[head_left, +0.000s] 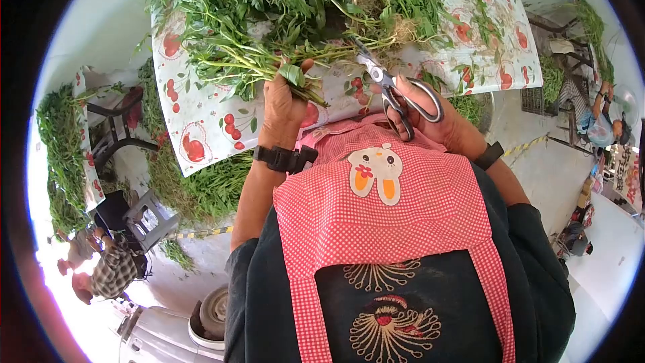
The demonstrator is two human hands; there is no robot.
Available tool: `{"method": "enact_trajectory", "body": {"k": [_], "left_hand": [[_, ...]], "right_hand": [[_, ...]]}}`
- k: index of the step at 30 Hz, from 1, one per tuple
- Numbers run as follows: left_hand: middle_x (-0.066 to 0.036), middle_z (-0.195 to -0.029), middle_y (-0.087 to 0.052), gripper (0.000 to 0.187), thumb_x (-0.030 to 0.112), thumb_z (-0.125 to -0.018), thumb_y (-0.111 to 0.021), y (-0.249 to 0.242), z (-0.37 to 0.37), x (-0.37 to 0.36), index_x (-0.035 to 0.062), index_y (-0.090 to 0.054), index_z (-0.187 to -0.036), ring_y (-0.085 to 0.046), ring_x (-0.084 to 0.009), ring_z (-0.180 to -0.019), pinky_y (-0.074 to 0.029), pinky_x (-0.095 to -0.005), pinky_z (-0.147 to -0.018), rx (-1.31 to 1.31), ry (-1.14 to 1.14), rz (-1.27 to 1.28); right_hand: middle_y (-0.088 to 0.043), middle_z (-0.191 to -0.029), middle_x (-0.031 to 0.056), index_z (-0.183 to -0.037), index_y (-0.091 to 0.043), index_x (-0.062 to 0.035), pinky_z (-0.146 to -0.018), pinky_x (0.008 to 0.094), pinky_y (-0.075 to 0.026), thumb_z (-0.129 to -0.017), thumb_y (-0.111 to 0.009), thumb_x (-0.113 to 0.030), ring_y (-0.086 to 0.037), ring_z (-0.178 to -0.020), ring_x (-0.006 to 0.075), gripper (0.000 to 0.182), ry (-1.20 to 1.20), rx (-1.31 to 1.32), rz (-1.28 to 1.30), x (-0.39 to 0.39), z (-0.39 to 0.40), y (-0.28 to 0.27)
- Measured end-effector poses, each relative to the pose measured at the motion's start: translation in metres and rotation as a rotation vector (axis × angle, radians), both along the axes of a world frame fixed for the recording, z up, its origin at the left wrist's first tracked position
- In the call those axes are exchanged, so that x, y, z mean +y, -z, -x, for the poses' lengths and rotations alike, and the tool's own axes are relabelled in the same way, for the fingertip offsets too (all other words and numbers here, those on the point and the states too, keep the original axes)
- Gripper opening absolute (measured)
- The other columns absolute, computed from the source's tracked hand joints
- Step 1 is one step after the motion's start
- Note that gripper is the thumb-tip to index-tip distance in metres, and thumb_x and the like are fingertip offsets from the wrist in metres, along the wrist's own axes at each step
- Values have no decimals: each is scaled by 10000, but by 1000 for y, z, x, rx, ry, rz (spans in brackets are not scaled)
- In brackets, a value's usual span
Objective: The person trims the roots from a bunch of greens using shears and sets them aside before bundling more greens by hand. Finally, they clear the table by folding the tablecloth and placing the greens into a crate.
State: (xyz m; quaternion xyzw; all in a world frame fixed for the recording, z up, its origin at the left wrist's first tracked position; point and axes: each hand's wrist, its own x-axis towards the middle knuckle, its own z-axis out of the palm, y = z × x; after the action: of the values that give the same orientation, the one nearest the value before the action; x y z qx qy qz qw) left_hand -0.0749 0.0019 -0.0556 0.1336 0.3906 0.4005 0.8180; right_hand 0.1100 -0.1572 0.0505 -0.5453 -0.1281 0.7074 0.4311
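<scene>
Here the bench (201, 121), under a cherry-print cloth, carries a big heap of greens (282, 0) across its far side. At the near edge the left hand (285, 97) is closed around a bunch of stems (295, 74) from the heap. Just beside it, the right hand (430, 117) grips scissors (393, 91), blades pointing into the greens.

One view only, from a camera worn on the person's head; it looks steeply down over the chest, so the checked apron (396, 222) fills the lower middle, very near; the bench (201, 121) lies just beyond at the top of the frame; a fisheye lens bends the edges into a dark round border, with floor (544, 168) at both sides.
</scene>
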Motion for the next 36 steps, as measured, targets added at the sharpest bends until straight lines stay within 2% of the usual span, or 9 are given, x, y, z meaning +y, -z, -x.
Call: {"method": "enact_trajectory", "body": {"k": [15, 20, 24, 25, 28, 29, 30, 32, 36], "left_hand": [[-104, -892, -644, 188, 191, -927, -493, 19, 24, 5, 89, -531, -1079, -634, -198, -774, -482, -295, -523, -66, 91, 30], [-89, -877, -641, 212, 187, -909, -508, 11, 50, 17, 46, -538, -1064, -615, -184, -718, -468, -286, -517, -10, 95, -18], [-62, -849, -623, 213, 230, -926, -511, 23, 71, 23, 57, -567, -1037, -570, -155, -626, -454, -262, -515, -98, 34, 111], [-61, -850, -623, 216, 250, -929, -516, 25, 74, 21, 65, -571, -1027, -555, -143, -613, -445, -247, -509, -125, 59, 94], [-59, -853, -626, 223, 272, -932, -510, 22, 76, 13, 75, -578, -1008, -552, -135, -617, -443, -237, -502, 29, 71, 82], [-64, -820, -633, 224, 263, -899, -575, 20, 74, 11, 61, -581, -994, -561, -134, -590, -442, -235, -471, 53, 67, 93], [-64, -820, -633, 224, 263, -899, -575, 21, 72, 12, 61, -581, -994, -561, -134, -590, -442, -235, -471, 54, 66, 94], [-78, -788, -641, 245, 225, -851, -649, 23, 68, 14, 31, -583, -985, -577, -140, -564, -433, -241, -441, 206, 56, 73], [-72, -788, -647, 227, 214, -838, -669, 21, 57, 30, 30, -591, -945, -590, -147, -579, -431, -247, -445, 330, 66, 78]], "right_hand": [[-497, -645, -23, -1204, -526, -1, -444, 218, -383, -924, -488, -436, -467, -518, 65, 518, -36, 41, -114, -2, 1, 0], [-498, -714, -7, -1271, -476, 6, -539, 226, -438, -924, -516, -367, -521, -618, 81, 510, 71, -274, -246, -7, -22, 9], [-514, -761, -19, -1298, -464, -18, -597, 224, -433, -891, -601, -273, -482, -631, 62, 500, -173, -464, -71, -3, -26, 20], [-501, -709, -31, -1272, -490, -11, -521, 211, -396, -855, -649, -161, -447, -574, 49, 471, -173, -543, -209, -2, -24, 40], [-487, -667, -40, -1242, -512, -2, -482, 211, -366, -858, -638, -115, -431, -554, 46, 420, -193, -447, -188, 0, -16, 41], [-474, -662, -37, -1205, -532, 1, -478, 223, -356, -875, -628, -250, -420, -559, 44, 426, -217, -427, -227, -3, -17, 55], [-474, -662, -37, -1205, -532, 1, -478, 223, -356, -875, -628, -250, -420, -559, 44, 426, -218, -426, -227, 2, -17, 52], [-600, -798, 42, -1148, -574, -31, -521, 222, -468, -824, -655, -423, -579, -647, 86, 515, -388, -285, 23, 13, -14, 41], [-623, -816, 73, -1077, -574, -29, -495, 248, -474, -824, -606, -516, -595, -622, 120, 550, -309, -44, 51, 19, -5, 51]]}}
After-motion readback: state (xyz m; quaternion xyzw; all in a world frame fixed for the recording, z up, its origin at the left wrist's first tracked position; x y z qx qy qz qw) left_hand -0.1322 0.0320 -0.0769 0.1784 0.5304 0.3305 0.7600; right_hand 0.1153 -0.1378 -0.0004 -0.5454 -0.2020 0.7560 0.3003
